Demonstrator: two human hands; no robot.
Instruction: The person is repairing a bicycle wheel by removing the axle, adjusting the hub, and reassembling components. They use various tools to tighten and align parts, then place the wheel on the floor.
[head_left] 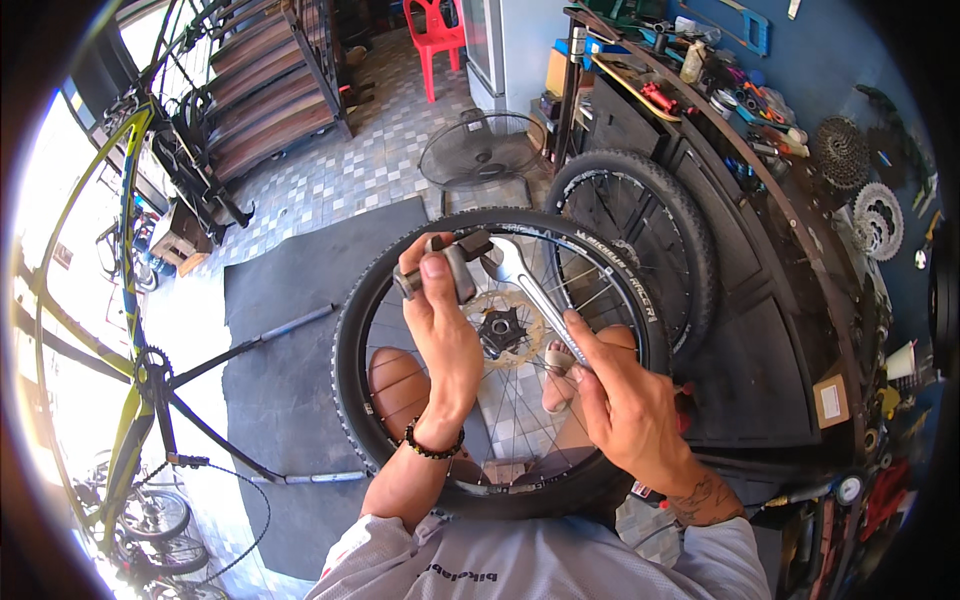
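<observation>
A bicycle wheel (pixel 357 330) with a black tyre and a gold-tinted brake disc (pixel 497 357) lies across my lap. My left hand (pixel 441 337) is closed on a grey metal tool (pixel 458 270) with a dark head, above the wheel's upper left. My right hand (pixel 632 413) grips a silver spanner (pixel 532 291), whose upper end meets the dark head of that tool. My bare knees and a sandalled foot show through the spokes.
A bike frame (pixel 132 398) stands at left beside a black mat (pixel 272 390). A second wheel (pixel 683 235) leans on the cluttered bench (pixel 745 146) at right. A fan (pixel 482 157), red chair (pixel 428 40) and wooden stairs (pixel 258 80) are behind.
</observation>
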